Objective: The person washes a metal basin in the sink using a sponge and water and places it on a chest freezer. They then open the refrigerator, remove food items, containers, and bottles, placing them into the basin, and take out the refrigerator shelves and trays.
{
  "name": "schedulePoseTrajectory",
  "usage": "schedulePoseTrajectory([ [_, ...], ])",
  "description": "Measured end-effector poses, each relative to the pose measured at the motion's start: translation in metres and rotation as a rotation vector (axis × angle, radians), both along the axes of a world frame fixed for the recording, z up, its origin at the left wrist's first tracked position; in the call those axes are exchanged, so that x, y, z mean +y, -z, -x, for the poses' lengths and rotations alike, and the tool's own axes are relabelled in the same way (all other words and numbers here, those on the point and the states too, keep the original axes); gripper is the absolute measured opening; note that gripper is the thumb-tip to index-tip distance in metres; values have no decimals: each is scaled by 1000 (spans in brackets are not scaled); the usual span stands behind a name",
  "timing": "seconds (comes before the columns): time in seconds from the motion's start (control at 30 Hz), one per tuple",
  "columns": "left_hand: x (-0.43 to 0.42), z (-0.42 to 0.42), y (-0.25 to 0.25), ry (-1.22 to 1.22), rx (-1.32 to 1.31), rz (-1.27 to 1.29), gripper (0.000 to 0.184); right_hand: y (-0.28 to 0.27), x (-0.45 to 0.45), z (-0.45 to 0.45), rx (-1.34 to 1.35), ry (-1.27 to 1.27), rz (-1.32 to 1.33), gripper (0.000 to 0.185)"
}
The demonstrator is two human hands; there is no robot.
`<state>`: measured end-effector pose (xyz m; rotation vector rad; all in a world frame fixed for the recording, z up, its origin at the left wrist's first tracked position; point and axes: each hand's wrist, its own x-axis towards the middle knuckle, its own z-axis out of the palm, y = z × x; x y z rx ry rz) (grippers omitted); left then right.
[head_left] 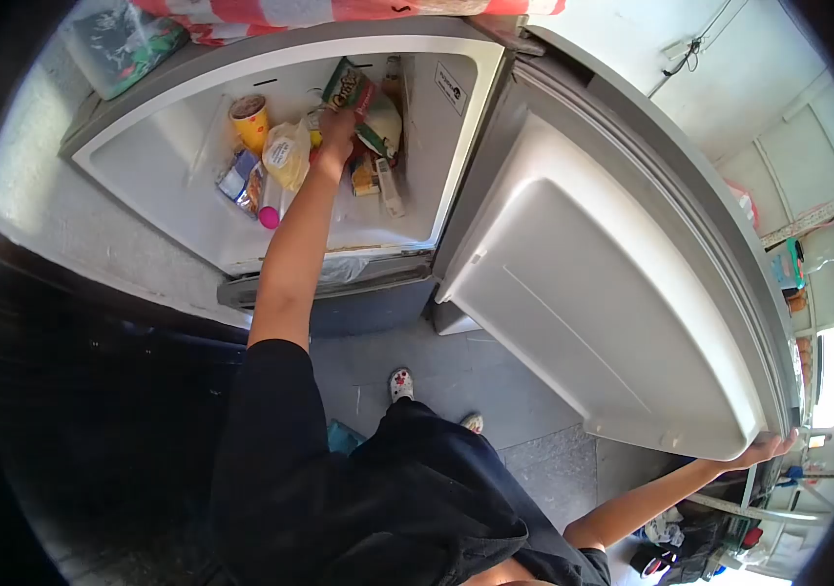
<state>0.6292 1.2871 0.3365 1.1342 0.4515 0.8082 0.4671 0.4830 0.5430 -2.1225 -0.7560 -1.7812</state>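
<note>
My left hand (337,135) reaches into the open freezer compartment (153,161). Its fingers are closed at the side of a green, red and white food bag (378,125), which leans upright; the fingertips are partly hidden. Just left of that hand sits a clear plastic bag with pale yellow contents and a label (286,156). At the lower right, my right hand (761,451) grips the outer edge of the wide-open freezer door (612,303).
Inside the freezer are a yellow tub (250,122), a blue-and-white packet (240,184), a pink-capped container (270,217) and a pale narrow pack (390,188). A red-and-white striped cloth (339,12) covers the fridge top, beside a clear bag (124,49). Shelves stand beyond the door.
</note>
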Motion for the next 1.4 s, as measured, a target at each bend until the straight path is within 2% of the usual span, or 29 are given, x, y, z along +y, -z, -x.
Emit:
schedulePoseTrajectory([
  [0.03,-3,1,-8,10,5,3,37,-2,1,3,5,10,3,49],
  [0.1,-5,4,-31,1,-258,216,34,-6,2,3,-42,135,84,56],
  [0.13,-7,6,-40,-93,-269,198,32,-9,5,5,-39,138,86,56],
  [0.2,-11,25,-71,-105,-266,221,31,-12,10,5,-70,171,121,58],
  [0.3,19,44,-78,-142,-216,199,25,-10,13,2,-75,209,118,64],
  [0.37,41,70,-68,169,-242,178,17,-12,2,1,-73,157,126,62],
  [0.43,68,93,-45,501,-286,223,21,-16,5,13,-71,104,124,61],
  [0.47,88,93,-7,731,-396,401,21,-27,24,32,70,315,-119,56],
  [0.53,65,112,-25,687,-495,1147,35,-45,79,58,75,458,-411,40],
  [0.57,38,137,-35,546,-468,1431,37,-50,117,68,-61,398,-456,30],
  [0.6,9,164,-48,352,-448,1685,39,-47,167,68,-64,-98,-479,25],
  [0.63,4,180,-39,399,-432,1562,39,-38,213,70,76,-404,-425,22],
  [0.67,2,198,-26,440,-414,1441,43,-28,268,76,387,-688,-299,20],
  [0.73,18,231,51,547,-455,1128,48,-12,373,78,927,-1011,-106,20],
  [0.77,8,251,54,563,-363,816,40,6,421,70,1063,-1064,1,30],
  [0.8,-2,270,56,542,-262,513,33,42,467,56,1191,-1081,-29,39],
  [0.87,-54,307,23,338,163,-139,24,126,545,3,1127,-951,11,53],
  [0.9,-72,322,22,307,162,-173,27,180,582,-30,1020,-649,97,65],
  [0.93,-90,337,23,275,163,-208,30,167,600,-53,1538,-570,111,77],
  [0.97,-110,353,10,330,-9,-48,32,193,618,-67,1378,-409,140,77],
  [1.0,-118,370,14,320,38,58,34,227,634,-77,1210,-255,168,76],
  [1.03,-126,387,20,308,85,165,35,240,642,-78,1205,-260,179,76],
  [1.07,-135,403,27,297,82,172,35,251,648,-76,1242,-69,198,72],
  [1.13,-149,427,39,214,3,154,41,263,658,-85,1262,109,218,67],
  [1.2,-161,445,41,159,-7,175,43,265,653,-112,1385,-196,-54,62],
  [1.23,-167,454,41,114,-14,202,46,266,653,-114,1383,-206,-41,62],
  [1.3,-173,466,40,101,-20,218,47,262,656,-117,1207,-268,-374,56],
  [1.33,-175,470,40,95,-21,233,47,258,656,-120,1204,-281,-367,56],
  [1.4,-175,481,50,72,2,242,47,246,659,-120,1201,-439,-623,46],
])
